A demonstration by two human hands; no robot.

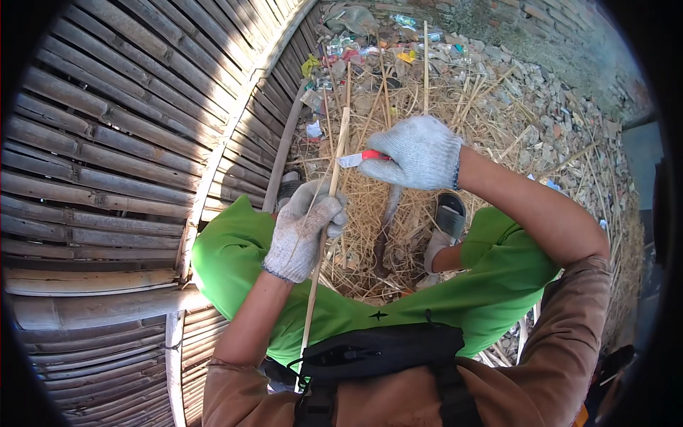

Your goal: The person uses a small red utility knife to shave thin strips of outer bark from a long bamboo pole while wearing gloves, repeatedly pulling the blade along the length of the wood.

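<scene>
My left hand, in a pale knitted work glove, is closed around a long, thin bamboo strip. The strip slants from near my waist up past the glove. In my right hand, gloved as well, is a small knife with a red handle. Its short, light blade lies against the strip a little above my left fist. A thin sliver hangs alongside the strip by the left glove. Most of the knife's handle is hidden by my right fingers.
Straw-like shavings cover the ground between my sandalled feet, where a dark stick lies. Several bamboo strips extend beyond my hands. A bamboo-slat wall rises on the left. Rubble and plastic litter lie ahead before a brick wall.
</scene>
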